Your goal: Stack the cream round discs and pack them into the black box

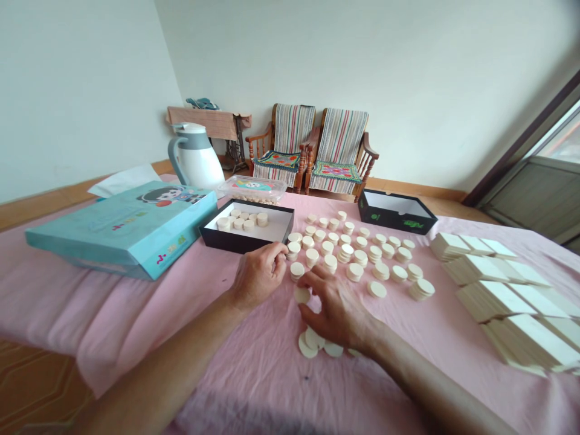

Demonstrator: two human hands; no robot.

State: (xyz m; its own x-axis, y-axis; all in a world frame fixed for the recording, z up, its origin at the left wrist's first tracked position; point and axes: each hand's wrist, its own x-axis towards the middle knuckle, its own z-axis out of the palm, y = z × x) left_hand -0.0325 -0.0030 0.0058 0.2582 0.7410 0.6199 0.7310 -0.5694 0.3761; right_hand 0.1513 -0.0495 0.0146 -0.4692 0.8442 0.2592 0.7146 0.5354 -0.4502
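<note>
My left hand (260,275) is closed, its fingers curled beside the nearest stacks of pale round wooden discs (294,248). Whatever those fingers hold, if anything, is hidden. With thumb and fingers bent around a single wooden disc (301,295), my right hand (334,302) grips it just above or on the cloth. Under that hand several loose discs (308,344) lie overlapping, partly covered. Many short stacks of discs (355,272) stand in rough rows beyond both hands. More disc stacks (249,225) sit inside a black box (235,243) with a white interior.
A light-blue box (113,229) and a white-and-grey jug (199,163) stand left. Behind the black box is a clear plastic container (258,188). Another black box (396,211) lies at the back right. Stacked square wooden pieces (512,296) fill the right side of the pink cloth (254,374).
</note>
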